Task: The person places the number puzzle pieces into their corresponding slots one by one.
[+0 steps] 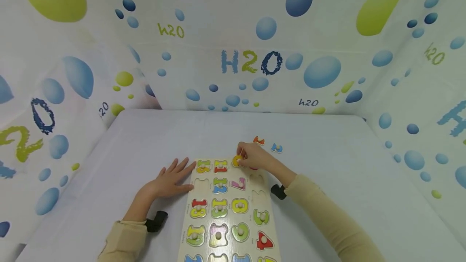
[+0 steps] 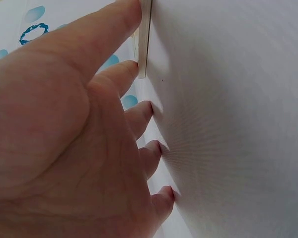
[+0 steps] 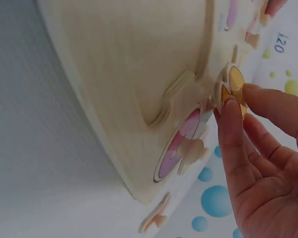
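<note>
A wooden number puzzle board (image 1: 201,186) lies flat on the table with several coloured, knobbed number pieces in its recesses. My right hand (image 1: 255,155) is over its far edge, pinching a yellow-orange number piece (image 3: 237,82) between thumb and fingertips. In the right wrist view the piece stands close to the board's surface, and its exact digit is partly hidden by the fingers. At the board's left edge is my left hand (image 1: 168,183), fingers spread. Its thumb and index finger touch the board's side (image 2: 145,44), while the other fingertips rest on the table.
Beyond the board lie a loose red-orange piece (image 1: 259,140) and a blue piece (image 1: 276,148). Bare recesses show in the board's left and right columns. A round pink-purple piece (image 3: 171,159) sits in the board near its far right corner. A printed curtain (image 1: 204,84) surrounds the white table.
</note>
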A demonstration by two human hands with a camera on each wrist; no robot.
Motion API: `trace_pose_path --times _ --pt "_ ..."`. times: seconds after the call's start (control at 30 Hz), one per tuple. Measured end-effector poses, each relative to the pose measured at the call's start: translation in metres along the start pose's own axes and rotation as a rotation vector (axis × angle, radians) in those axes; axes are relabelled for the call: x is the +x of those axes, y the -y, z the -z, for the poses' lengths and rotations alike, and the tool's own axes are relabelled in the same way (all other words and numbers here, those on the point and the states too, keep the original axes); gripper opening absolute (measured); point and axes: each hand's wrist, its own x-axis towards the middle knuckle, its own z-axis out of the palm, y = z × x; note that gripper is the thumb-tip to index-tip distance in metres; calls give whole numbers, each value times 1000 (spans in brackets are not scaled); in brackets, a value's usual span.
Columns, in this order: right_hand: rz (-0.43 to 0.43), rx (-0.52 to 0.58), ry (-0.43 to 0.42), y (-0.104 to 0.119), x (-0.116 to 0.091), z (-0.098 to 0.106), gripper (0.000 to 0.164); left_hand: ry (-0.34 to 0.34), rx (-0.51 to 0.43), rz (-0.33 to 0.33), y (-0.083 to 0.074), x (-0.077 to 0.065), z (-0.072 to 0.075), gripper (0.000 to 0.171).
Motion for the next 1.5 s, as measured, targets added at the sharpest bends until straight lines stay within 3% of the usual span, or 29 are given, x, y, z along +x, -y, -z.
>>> trace_pose_path --times 0.1,0.53,0.77,0.83,0.93,1.07,1.2,1.37,1.5 --pt "-37 -47 -21 4 1 -3 16 2 -2 -4 -1 1 2 73" --pt "-9 -154 -45 13 -2 -12 6 -4 13 5 -1 3 4 74" --pt "-10 -382 -77 25 -8 -22 15 -8 10 -2 0 2 4 74" --pt "-6 -363 -53 25 -9 -19 11 -7 7 0 0 2 4 74" --pt "-23 -194 -12 16 -9 -9 19 -2 -2 -1 0 1 3 74" --pt "-95 -47 -94 -6 -1 5 25 -2 -4 -3 0 0 2 74" --pt "-196 -74 -183 -24 12 10 24 -4 -6 2 2 -2 0 74" --pt "-240 -93 -73 -31 23 2 41 2 -4 -1 3 -1 -2 75" --pt "-253 -101 -67 -30 26 -4 35 -4 -5 -3 2 0 -2 75"
